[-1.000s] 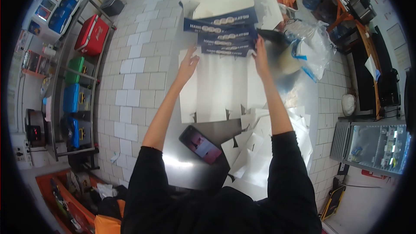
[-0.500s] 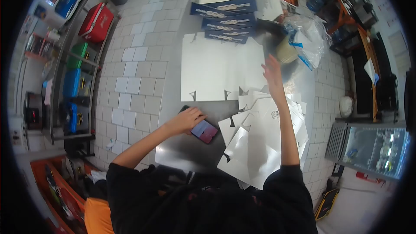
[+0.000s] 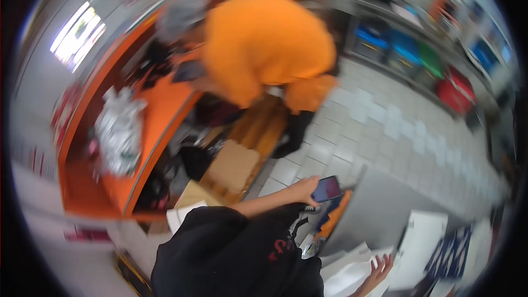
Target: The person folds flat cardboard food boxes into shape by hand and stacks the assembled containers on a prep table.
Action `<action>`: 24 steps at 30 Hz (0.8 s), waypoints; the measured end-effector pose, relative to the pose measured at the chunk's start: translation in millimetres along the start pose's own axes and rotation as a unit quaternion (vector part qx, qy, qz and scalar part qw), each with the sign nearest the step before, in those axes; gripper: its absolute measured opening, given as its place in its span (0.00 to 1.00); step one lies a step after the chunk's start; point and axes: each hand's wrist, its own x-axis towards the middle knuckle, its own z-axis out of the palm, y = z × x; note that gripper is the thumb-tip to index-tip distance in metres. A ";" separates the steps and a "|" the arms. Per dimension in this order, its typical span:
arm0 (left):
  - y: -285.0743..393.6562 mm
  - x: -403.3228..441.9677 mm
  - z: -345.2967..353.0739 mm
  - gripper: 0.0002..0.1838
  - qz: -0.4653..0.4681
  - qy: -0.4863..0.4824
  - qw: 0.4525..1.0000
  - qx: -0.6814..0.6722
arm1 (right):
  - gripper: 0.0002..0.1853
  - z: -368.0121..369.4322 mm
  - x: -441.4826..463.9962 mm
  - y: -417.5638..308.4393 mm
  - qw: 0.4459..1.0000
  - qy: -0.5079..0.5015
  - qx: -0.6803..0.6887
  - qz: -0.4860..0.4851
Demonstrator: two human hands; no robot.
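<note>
A smartphone (image 3: pixel 326 188) with a lit, bluish-purple screen is held up in my left hand (image 3: pixel 303 190), beyond the near edge of the metal table. My fingers grip it along one side. Lower in the view, my right hand (image 3: pixel 379 270) has its fingers spread and hovers over or rests against loose white card sheets (image 3: pixel 346 275); contact is hard to judge. Past it lie a larger white card blank (image 3: pixel 421 236) and blue printed card strips (image 3: pixel 451 253). Motion blurs much of the scene.
A person in orange (image 3: pixel 264 44) with a hair cover bends toward an orange shelf unit (image 3: pixel 159 132) bearing a plastic bag (image 3: pixel 121 135). Brown cardboard (image 3: pixel 234 165) lies on wooden slats (image 3: pixel 256 126). The metal table (image 3: pixel 379 203) is at right; a red cooler (image 3: pixel 456 91) sits beyond.
My view has swung left, bringing the person in orange into sight. My left hand has lifted the smartphone off the table. My right hand now appears at the lower right.
</note>
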 end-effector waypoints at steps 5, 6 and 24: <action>-169.6 -221.5 -32.2 0.42 -0.292 0.061 0.954 0.023 | 0.20 66.8 2.5 -84.6 0.971 -0.231 -0.040 -0.038; -156.3 -252.2 -77.1 0.42 -0.419 0.091 0.902 -0.046 | 0.20 82.1 6.6 -92.9 0.968 -0.242 -0.044 -0.048; -545.4 -465.6 -303.9 0.62 -0.640 0.195 0.696 0.262 | 0.17 244.2 -25.7 -102.0 0.893 -0.398 -0.208 0.022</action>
